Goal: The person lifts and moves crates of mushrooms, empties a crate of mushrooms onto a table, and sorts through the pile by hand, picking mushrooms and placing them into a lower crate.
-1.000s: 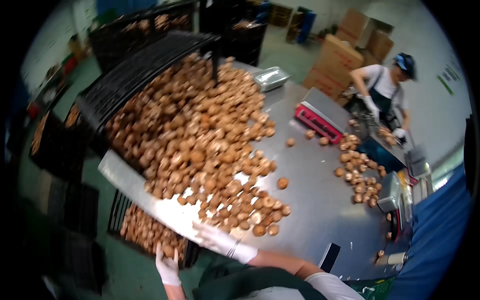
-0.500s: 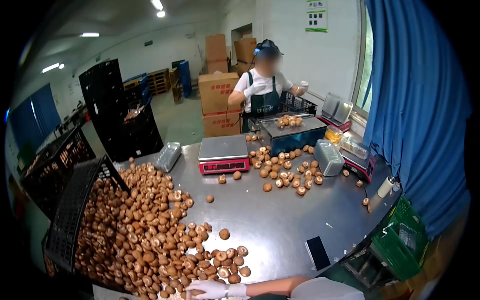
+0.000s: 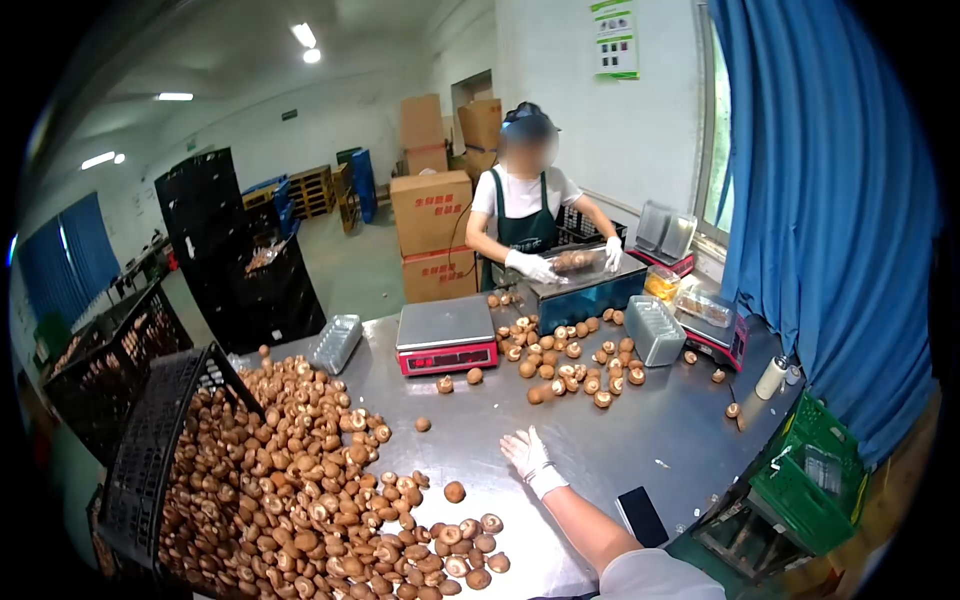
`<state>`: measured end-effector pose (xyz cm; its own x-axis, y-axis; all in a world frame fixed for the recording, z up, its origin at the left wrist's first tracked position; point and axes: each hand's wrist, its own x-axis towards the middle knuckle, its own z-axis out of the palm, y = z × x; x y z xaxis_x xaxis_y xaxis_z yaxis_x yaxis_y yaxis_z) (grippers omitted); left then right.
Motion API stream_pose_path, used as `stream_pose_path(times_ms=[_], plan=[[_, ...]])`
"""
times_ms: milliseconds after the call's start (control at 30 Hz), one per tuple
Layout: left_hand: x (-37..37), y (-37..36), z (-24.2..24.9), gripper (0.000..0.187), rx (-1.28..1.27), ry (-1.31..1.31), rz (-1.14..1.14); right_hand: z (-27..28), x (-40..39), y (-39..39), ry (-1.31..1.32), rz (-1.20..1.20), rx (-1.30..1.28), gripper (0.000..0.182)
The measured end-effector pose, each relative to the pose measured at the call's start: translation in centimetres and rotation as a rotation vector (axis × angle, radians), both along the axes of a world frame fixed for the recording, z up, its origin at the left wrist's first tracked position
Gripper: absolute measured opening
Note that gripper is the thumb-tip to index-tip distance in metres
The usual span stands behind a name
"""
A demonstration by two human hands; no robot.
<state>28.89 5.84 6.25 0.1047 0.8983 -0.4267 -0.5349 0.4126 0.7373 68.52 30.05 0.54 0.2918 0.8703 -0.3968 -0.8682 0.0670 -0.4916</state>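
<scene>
My right hand, in a white glove, reaches over the bare middle of the metal table with its fingers spread and nothing in them. A single brown mushroom lies to its left. Beyond that spreads a large heap of shiitake mushrooms, spilling from a tipped black crate. Ahead of the hand lies a looser group of mushrooms. My left hand is out of view.
Across the table a co-worker in white gloves handles a tray of mushrooms on a wrapping machine. A red scale, clear trays, a phone and a spray bottle are around. Green crates stand right.
My right hand has left the near edge of the mushroom heap and moved forward over the table. The co-worker's hands have come down to the tray on the machine.
</scene>
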Motion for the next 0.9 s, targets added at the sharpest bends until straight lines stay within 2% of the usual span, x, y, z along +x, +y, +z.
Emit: stream_pose_path(times_ms=[33, 133, 167, 200, 233, 267, 300, 333, 367, 400, 433, 533, 667, 800, 900], plan=[[-0.5, -0.4, -0.2, 0.035, 0.017, 0.004, 0.02, 0.0, -0.4, -1.1, -0.004, 0.021, -0.024, 0.073], [-2.0, -4.1, -1.2, 0.035, 0.091, 0.108, 0.165, -0.8, -2.5, -4.8, -0.344, 0.214, -0.062, 0.065], [-1.6, -5.4, -0.9, 0.035, 0.081, 0.215, 0.26, 2.4, -4.4, -6.8, -0.535, 0.246, -0.08, 0.064], [0.2, -5.5, 0.3, 0.031, -0.046, 0.34, 0.453, 5.2, -6.4, -8.2, -0.652, 0.3, -0.112, 0.064], [0.0, -6.4, -1.4, 0.023, 0.042, 0.76, 0.351, 6.2, -8.0, -9.3, -0.75, 0.367, -0.04, 0.063], [0.5, -6.6, -1.3, 0.019, 0.116, 0.959, 0.268, 5.7, -9.2, -9.9, -0.926, 0.45, 0.117, 0.059], [0.9, -6.5, -0.9, 0.018, 0.359, 1.234, 0.239, 5.5, -11.1, -10.6, -1.067, 0.538, 0.24, 0.058], [1.5, -6.7, -1.4, 0.02, 0.414, 1.404, 0.238, 5.3, -13.2, -11.3, -1.196, 0.607, 0.381, 0.058], [2.0, -6.7, -1.2, 0.022, 0.408, 1.51, 0.174, 4.7, -14.8, -11.7, -1.567, 0.681, 0.564, 0.06], [1.9, -6.6, -2.2, 0.033, 0.453, 1.574, 0.101, 4.3, -16.5, -11.9, -1.938, 0.716, 0.77, 0.062], [2.1, -6.1, -2.5, 0.04, 0.444, 1.578, 0.074, 4.9, -18.4, -12.4, -2.072, 0.845, 0.811, 0.063], [2.9, -4.9, -3.2, 0.057, 0.418, 1.728, -0.048, 3.4, -22.0, -14.6, -2.236, 0.896, 0.926, 0.063], [3.3, -5.7, -4.8, 0.053, 0.599, 1.806, -0.135, 4.3, -19.8, -16.7, -2.308, 1.02, 1.1, 0.065], [3.1, -6.6, -4.9, 0.048, 0.674, 1.712, -0.182, 4.3, -16.8, -17.9, -2.306, 1.076, 1.069, 0.066], [3.3, -6.7, -5.0, 0.044, 0.73, 1.681, -0.149, 2.0, -15.4, -18.3, -2.289, 1.005, 1.118, 0.058]])
